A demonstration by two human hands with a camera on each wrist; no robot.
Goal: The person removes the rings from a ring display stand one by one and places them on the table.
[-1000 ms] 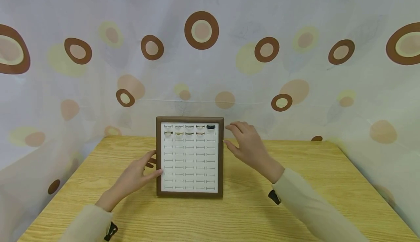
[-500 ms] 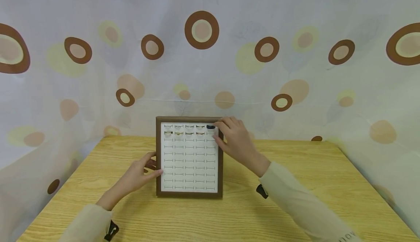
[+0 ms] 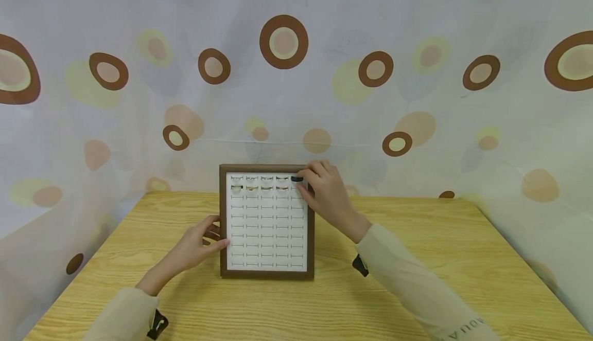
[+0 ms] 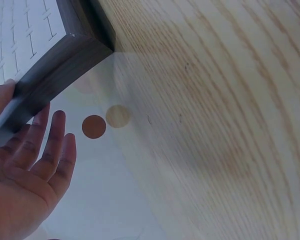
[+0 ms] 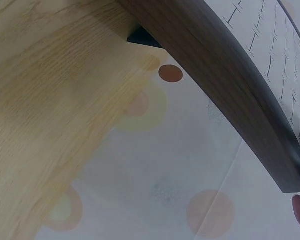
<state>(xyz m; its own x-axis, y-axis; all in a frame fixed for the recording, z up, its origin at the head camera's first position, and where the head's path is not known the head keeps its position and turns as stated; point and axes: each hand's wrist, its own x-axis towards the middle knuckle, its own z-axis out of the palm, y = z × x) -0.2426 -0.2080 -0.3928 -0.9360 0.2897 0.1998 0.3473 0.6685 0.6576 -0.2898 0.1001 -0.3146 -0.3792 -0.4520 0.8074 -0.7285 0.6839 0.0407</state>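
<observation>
A ring display board (image 3: 267,222) with a brown wooden frame and white slotted face stands upright on the table. Silver and gold-toned rings sit in its top two rows; a dark ring (image 3: 297,179) is at the right end of the top row. My left hand (image 3: 192,246) holds the left side of the frame, its thumb on the front edge and its other fingers at the side and behind. At the upper right corner, my right hand (image 3: 329,194) pinches the dark ring between thumb and index finger. In the right wrist view most of that hand is out of frame.
The wooden table (image 3: 417,258) extends on both sides of the board. Behind it hangs a pale curtain (image 3: 287,104) patterned with brown and peach circles. A dark support (image 5: 144,39) shows behind the board in the right wrist view.
My right hand has moved left from beside the board onto its upper right corner, and its fingertips have closed in on the dark ring. My left hand has stayed on the frame.
</observation>
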